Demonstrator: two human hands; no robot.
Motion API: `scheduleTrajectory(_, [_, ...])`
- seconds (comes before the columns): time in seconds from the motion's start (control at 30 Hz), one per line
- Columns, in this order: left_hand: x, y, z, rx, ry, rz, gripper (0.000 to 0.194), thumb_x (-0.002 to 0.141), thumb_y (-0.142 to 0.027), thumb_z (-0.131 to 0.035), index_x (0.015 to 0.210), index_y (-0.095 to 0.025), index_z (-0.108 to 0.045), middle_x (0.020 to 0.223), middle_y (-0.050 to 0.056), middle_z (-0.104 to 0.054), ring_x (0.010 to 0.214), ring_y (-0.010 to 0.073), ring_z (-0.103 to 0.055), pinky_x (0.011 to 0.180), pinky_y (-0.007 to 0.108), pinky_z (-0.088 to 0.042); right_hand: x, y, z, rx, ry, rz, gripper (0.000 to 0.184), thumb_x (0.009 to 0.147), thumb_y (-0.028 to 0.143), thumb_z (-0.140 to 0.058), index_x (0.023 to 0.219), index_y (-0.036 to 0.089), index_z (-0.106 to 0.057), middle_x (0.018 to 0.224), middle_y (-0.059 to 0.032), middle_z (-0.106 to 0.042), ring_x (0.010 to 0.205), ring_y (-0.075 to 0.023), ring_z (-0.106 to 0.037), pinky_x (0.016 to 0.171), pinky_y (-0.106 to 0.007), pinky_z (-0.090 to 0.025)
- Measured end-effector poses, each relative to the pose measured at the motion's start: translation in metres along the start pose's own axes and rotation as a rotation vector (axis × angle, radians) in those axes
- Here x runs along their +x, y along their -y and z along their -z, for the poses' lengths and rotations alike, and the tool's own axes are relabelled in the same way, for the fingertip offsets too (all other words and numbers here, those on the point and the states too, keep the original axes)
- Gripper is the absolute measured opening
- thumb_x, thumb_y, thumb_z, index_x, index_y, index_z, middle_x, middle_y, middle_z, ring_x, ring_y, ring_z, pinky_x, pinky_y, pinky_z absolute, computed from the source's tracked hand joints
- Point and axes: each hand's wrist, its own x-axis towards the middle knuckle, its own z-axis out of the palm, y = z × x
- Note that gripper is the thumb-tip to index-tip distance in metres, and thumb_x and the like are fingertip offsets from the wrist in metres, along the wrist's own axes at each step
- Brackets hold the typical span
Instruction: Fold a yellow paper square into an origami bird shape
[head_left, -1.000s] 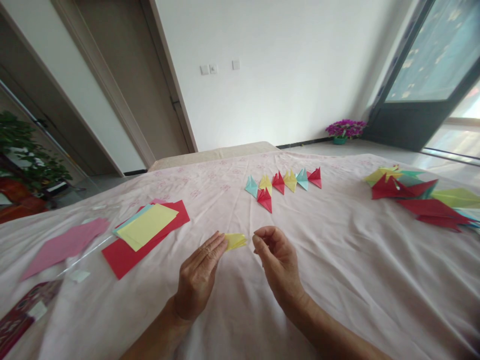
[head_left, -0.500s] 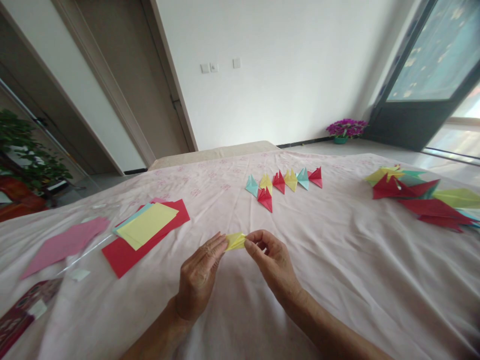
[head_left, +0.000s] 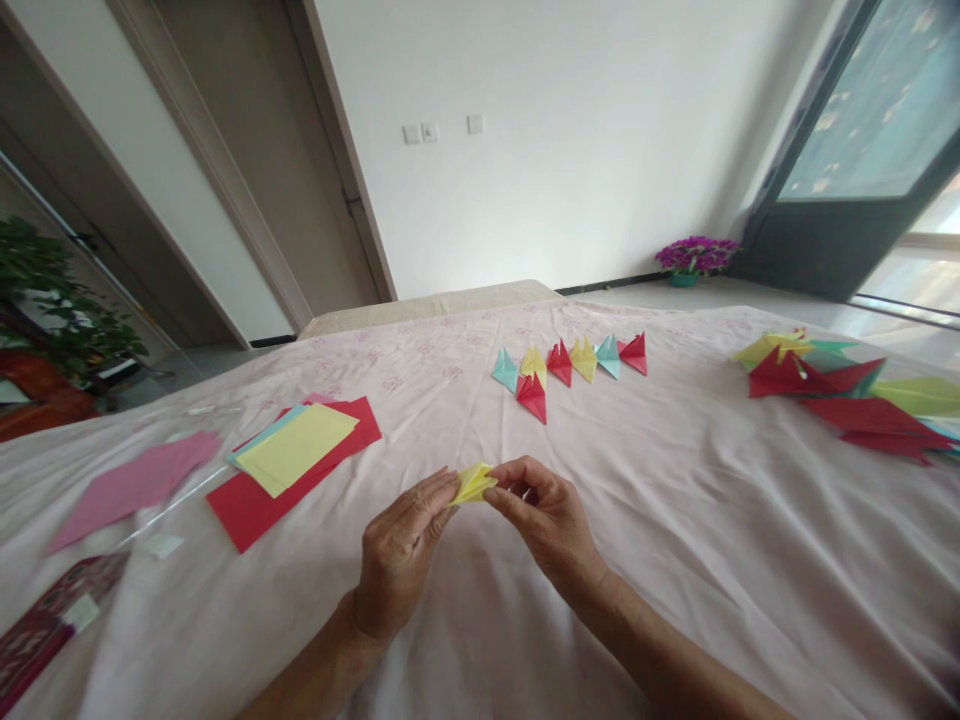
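Between my two hands, above the front of the cloth, is a small folded piece of yellow paper [head_left: 473, 483]. My left hand [head_left: 405, 540] is closed on its left end, with the fingers laid together over it. On its right end, the thumb and forefinger of my right hand [head_left: 544, 510] pinch the paper. Creased layers show between the fingertips; the ends are hidden by them. Beyond my hands stand several small folded paper pieces in a row, among them a blue one [head_left: 505, 370] and a yellow one [head_left: 583, 360], with a red one [head_left: 532, 398] in front.
Left lie flat sheets: a yellow stack [head_left: 300, 450] over red paper [head_left: 244, 520], and pink paper [head_left: 135, 490] near a clear plastic sleeve. A dark red patterned case [head_left: 56, 620] sits at the lower left. Larger folded red paper [head_left: 870, 420] is piled right on the pink tablecloth [head_left: 675, 520].
The yellow paper has turned slightly, so its right end tilts up and its folded layers look more spread. Both hands keep hold of it and have barely shifted.
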Motion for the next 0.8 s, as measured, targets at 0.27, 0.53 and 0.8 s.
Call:
scheduleTrajectory(0.27, [0.003,-0.003,0.000,-0.031,-0.003,0.034,0.028,0.085,-0.011,-0.064,0.112,-0.019,-0.067,0.108,0.008,-0.073,0.098,0.0200,-0.070,0.088,0.032,-0.059,0.001,0.000,0.002,0.038,-0.002,-0.023,0.016,0.072,0.036,-0.073,0.072,0.020,-0.068,0.060,0.0033,-0.057,0.054,-0.0113,-0.043,0.051,-0.023,-0.035])
scheduleTrajectory(0.53, [-0.001,0.000,-0.001,-0.077,0.009,0.102,0.028,0.085,-0.013,-0.064,0.112,-0.020,-0.067,0.109,0.007,-0.073,0.098,0.0193,-0.070,0.089,0.032,-0.059,0.002,0.003,0.002,0.049,0.008,0.001,0.016,0.072,0.034,-0.072,0.067,0.021,-0.065,0.058,0.0038,-0.055,0.054,-0.0113,-0.042,0.050,-0.023,-0.034])
scheduleTrajectory(0.8, [-0.002,-0.002,0.000,-0.195,0.009,0.277,0.020,0.085,-0.022,-0.065,0.104,-0.022,-0.072,0.102,0.004,-0.075,0.091,0.0202,-0.072,0.084,0.032,-0.060,-0.001,0.013,0.005,-0.001,0.057,0.109,0.019,0.075,0.030,-0.069,0.062,0.019,-0.062,0.062,0.0019,-0.055,0.057,-0.0119,-0.045,0.053,-0.024,-0.036])
